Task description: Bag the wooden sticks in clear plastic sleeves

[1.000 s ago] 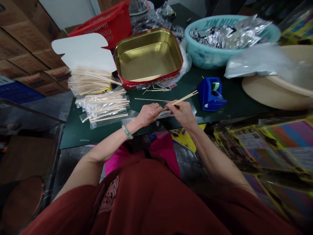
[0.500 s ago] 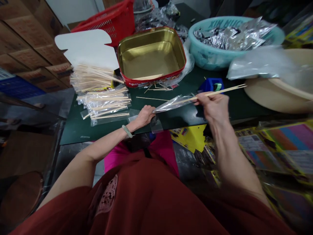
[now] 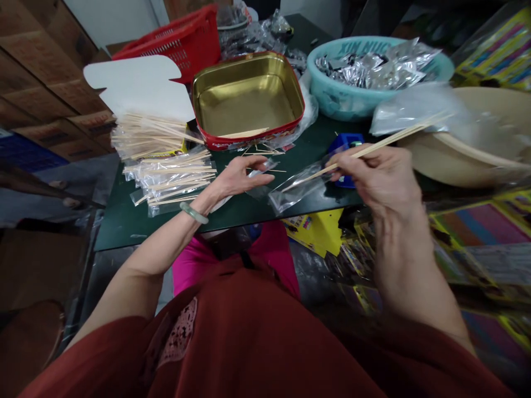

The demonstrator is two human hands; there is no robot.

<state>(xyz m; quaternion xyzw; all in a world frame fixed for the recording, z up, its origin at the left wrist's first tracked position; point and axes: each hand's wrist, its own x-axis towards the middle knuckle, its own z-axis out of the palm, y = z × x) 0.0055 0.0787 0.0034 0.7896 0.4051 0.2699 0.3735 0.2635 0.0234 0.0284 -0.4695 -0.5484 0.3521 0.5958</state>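
The right hand point(image 3: 381, 177) pinched thin sticks point(image 3: 385, 141) at a slant so their lower ends sat inside a clear bag point(image 3: 296, 190) over the table point(image 3: 136, 221), while the left hand point(image 3: 240, 178) lay open, perhaps touching a second bag point(image 3: 262, 167).

The dark green bench point(image 3: 136, 221) carries a heap of bagged sticks point(image 3: 170, 179) at left. A red tin point(image 3: 232, 142) has loose sticks point(image 3: 265, 150) just before it. A teal basin point(image 3: 332, 102), a blue tape dispenser point(image 3: 342, 142) and a red basket point(image 3: 182, 50) stand beyond.
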